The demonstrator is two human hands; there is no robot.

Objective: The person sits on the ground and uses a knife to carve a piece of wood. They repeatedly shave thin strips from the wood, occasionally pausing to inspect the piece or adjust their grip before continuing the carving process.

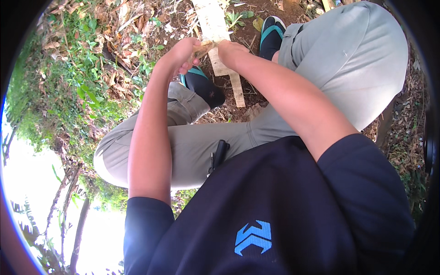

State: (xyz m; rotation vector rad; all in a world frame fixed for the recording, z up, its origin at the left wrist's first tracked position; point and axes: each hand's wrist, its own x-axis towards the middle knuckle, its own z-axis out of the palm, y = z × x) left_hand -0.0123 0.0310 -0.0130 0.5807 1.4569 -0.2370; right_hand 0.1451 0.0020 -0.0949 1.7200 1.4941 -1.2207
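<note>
Two bare hands meet above a littered patch of soil; the left hand [179,56] has its fingers curled round a tan piece [205,47], angular and woody-looking, which could slip or leave a splinter if its edges are rough. Below that hand sits a sandal [197,71] with a teal strap over a dark sock [207,90], soft cover should the piece drop. Further right, under the hands, is the board [211,19], pale, flat and straight-sided; uneven pressure might rock it on the crumbly ground. From its near end juts a narrow strip [237,90], easily knocked. The right hand [233,53] is bent in close to the piece (its fingers are hidden, so I cannot tell how open they are or what they hold); if it lost control, it could strike the left knuckles.
</note>
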